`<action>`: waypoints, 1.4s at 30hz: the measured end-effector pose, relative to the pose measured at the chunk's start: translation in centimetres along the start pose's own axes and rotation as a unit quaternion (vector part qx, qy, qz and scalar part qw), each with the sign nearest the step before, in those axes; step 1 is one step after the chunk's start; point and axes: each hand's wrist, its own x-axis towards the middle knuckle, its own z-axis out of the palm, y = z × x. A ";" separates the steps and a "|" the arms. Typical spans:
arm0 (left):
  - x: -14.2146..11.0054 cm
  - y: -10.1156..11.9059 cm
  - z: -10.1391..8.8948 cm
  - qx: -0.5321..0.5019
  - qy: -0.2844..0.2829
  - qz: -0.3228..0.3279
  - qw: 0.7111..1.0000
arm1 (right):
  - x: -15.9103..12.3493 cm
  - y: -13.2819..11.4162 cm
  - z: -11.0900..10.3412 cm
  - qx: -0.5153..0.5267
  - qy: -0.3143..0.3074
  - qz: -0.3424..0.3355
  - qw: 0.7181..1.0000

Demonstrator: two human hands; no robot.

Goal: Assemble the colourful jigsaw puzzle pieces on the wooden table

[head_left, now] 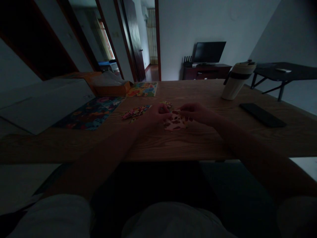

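Note:
Both my hands rest on a wooden table (173, 145), meeting over a small cluster of joined puzzle pieces (176, 123). My left hand (156, 114) has its fingers curled, pinching at a piece near the cluster's left edge. My right hand (195, 112) is also curled, its fingertips pressed on a piece at the cluster's top. A heap of loose colourful puzzle pieces (135, 111) lies just left of my left hand. The light is dim, so what each pinch holds is hard to make out.
A dark colourful puzzle board (91, 113) and a large white sheet (47, 102) lie to the left. An orange box (109, 86) and a bright picture sheet (143, 89) sit behind. A white tumbler (236, 81) and a black phone (262, 114) stand at right.

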 end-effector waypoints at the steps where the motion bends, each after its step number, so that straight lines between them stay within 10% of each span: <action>1: 0.1 0.0 -0.1 0.007 -0.007 -0.001 1.000 | 0.0 0.0 0.0 -0.010 0.002 -0.003 1.000; 17: 0.3 -0.4 0.0 -0.001 -0.006 0.018 1.000 | 0.5 0.5 0.1 -0.018 0.020 -0.031 0.999; 26: 0.0 -0.1 0.1 0.204 0.014 0.070 0.976 | 0.9 1.3 0.0 -0.051 0.045 0.054 0.996; 34: -0.9 0.5 1.2 0.337 -0.192 0.154 0.909 | 1.2 2.5 -0.5 -0.274 0.022 0.087 0.958; 42: -0.9 0.1 1.2 0.338 -0.182 0.136 0.913 | 1.0 3.0 -1.3 -0.293 -0.091 0.016 0.952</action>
